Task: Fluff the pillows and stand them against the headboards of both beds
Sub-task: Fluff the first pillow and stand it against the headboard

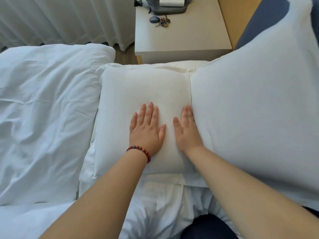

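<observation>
On flat pillow (138, 87), left hand (146, 130), right hand (187, 131), fingers straight, pressing

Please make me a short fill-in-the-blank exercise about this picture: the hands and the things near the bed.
1. The left hand and the right hand lie flat on the same ____.
2. The bracelet is on the ____ wrist.
3. The keys lie on the ____, in front of a grey bag.

Missing words: pillow; left; nightstand.
</observation>
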A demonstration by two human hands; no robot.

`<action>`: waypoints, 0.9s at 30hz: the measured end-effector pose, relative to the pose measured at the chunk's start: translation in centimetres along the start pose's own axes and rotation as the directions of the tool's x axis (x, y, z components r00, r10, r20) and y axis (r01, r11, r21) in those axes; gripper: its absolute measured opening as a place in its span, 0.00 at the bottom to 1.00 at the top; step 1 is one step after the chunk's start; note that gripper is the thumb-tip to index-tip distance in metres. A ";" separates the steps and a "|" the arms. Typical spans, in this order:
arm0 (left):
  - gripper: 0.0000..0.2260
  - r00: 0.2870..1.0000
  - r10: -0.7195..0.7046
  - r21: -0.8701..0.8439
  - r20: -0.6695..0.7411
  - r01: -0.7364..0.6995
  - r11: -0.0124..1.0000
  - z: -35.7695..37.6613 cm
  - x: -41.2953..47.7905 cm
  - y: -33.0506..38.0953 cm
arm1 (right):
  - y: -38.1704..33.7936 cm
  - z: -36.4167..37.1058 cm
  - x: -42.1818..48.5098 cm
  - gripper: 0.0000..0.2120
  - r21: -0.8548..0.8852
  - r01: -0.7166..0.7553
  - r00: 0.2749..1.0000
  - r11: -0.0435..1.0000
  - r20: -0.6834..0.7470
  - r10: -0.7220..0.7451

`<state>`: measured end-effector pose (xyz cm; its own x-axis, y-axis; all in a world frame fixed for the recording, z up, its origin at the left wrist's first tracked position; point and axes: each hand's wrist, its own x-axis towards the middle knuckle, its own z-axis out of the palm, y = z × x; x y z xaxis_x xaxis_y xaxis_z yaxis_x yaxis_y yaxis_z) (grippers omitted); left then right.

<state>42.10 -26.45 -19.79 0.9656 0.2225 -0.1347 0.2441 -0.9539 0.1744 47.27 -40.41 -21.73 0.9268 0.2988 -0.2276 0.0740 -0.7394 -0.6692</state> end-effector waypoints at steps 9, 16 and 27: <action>0.27 0.982 0.089 -0.159 0.168 -0.062 0.985 -0.6 -8.4 1.6 | 0.8 -0.4 -9.1 0.35 0.066 -0.141 0.984 0.988 0.123 0.132; 0.23 0.971 0.026 -0.435 0.237 0.082 0.897 -6.6 -6.6 4.2 | -3.3 -8.9 -12.1 0.28 0.077 -0.039 0.999 0.996 0.025 0.038; 0.14 0.672 0.727 -0.338 -0.141 -0.723 0.603 -15.9 -3.9 19.5 | -0.9 -23.1 -18.2 0.24 -0.072 -0.128 0.911 0.989 -0.402 0.088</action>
<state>44.54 -42.74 -0.31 0.8393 -0.5151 0.1739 -0.5203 -0.6682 0.5318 38.83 -59.13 -0.66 0.9992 -0.0359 0.0182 -0.0186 -0.8127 -0.5824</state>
